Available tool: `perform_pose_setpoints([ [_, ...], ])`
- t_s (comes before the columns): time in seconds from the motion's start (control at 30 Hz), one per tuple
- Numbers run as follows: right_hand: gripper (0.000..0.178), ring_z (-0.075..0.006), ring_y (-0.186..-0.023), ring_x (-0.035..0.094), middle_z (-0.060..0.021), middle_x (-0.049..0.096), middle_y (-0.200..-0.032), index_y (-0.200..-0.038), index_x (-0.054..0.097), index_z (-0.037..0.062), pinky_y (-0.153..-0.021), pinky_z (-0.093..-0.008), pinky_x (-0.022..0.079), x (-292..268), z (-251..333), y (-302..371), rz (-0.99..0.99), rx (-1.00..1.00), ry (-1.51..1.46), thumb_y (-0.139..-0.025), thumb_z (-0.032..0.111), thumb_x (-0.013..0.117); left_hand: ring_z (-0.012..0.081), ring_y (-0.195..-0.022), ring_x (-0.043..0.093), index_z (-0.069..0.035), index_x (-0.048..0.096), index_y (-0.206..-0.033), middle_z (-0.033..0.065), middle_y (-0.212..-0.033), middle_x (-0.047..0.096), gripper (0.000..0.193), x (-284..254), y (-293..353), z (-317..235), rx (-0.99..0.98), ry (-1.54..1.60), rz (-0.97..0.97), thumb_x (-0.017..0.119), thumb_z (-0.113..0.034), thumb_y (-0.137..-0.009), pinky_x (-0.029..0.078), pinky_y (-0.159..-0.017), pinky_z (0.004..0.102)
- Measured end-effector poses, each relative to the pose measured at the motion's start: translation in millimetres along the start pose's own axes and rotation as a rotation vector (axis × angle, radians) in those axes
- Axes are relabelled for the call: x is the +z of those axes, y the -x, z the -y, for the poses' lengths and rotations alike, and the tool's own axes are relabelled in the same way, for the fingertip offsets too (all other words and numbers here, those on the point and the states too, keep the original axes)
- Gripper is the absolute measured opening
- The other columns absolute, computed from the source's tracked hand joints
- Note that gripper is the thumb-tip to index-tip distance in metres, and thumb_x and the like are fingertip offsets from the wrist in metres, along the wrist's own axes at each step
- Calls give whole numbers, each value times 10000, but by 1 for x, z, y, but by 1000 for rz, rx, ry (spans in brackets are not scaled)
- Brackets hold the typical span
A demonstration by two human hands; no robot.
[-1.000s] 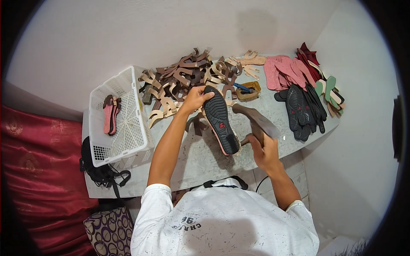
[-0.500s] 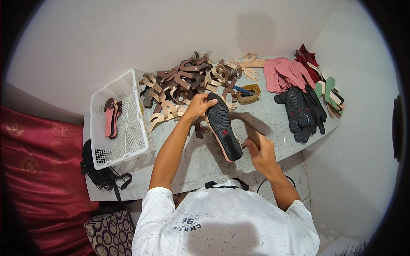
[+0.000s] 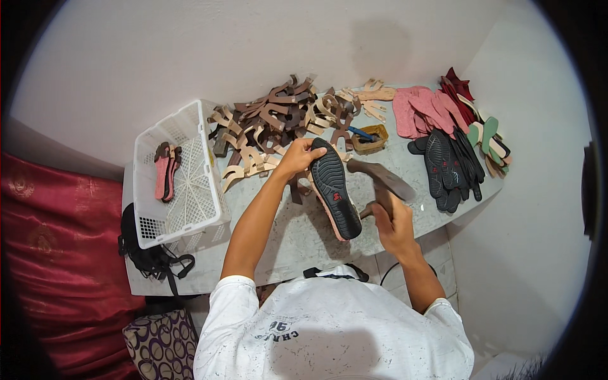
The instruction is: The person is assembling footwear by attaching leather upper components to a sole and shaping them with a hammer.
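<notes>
My left hand (image 3: 296, 156) is closed around the toe end of a sandal (image 3: 335, 190). Its black ridged sole, with a small red mark, faces up, and a pink layer shows along the left edge. Just right of the sandal's heel half, my right hand (image 3: 395, 227) grips a hammer (image 3: 383, 179) with a broad, dull grey-brown head, which is apart from the sole. Beyond the sandal lies a pile of brown and beige sandal straps (image 3: 275, 114). Behind the hammer sits a small tan tub (image 3: 369, 147) with a blue-handled tool in it.
A white plastic basket (image 3: 218, 212) at the left holds pink-and-black sandals (image 3: 166, 174). On the right are black soles (image 3: 443, 174), pink insoles (image 3: 421, 111) and green and beige pieces (image 3: 487, 136). A black bag (image 3: 149, 259) sits at the table's (image 3: 272, 250) left edge.
My right hand and the hammer have shifted slightly right, away from the sole. The sandal in my left hand has moved slightly right as well.
</notes>
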State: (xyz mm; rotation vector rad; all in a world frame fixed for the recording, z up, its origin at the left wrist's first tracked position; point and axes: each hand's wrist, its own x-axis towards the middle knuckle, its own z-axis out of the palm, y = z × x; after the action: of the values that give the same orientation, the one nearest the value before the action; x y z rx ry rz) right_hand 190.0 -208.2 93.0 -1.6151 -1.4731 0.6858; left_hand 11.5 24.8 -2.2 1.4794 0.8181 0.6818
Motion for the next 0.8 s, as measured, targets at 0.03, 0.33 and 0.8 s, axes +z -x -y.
perform_pose_setpoints([
  [0.03, 231, -291, -550, 601, -175, 600, -647, -1002, 515, -44, -519, -361, 432, 1, -10, 6, -39, -128, -2, -901, 154, 578, 113, -776, 580, 19, 688, -974, 54, -870, 676, 209, 2, -2, -1, 6, 3, 8, 670, -138, -838, 464, -724, 289],
  [0.33, 283, -468, -587, 578, -300, 557, -624, -867, 462, -41, -488, -475, 418, 16, -23, -1, 129, -14, 174, -890, 209, 592, 93, -767, 573, 20, 684, -956, 33, -857, 666, 190, 6, -3, -6, 25, -61, 30, 663, -137, -852, 457, -715, 260],
  [0.8, 275, -407, -566, 581, -240, 588, -658, -885, 471, -24, -511, -418, 443, 38, -40, 14, 127, -46, 266, -891, 223, 593, 127, -748, 589, 27, 689, -971, 65, -849, 682, 242, 5, -5, -6, 76, -117, 7, 684, -165, -823, 468, -715, 292],
])
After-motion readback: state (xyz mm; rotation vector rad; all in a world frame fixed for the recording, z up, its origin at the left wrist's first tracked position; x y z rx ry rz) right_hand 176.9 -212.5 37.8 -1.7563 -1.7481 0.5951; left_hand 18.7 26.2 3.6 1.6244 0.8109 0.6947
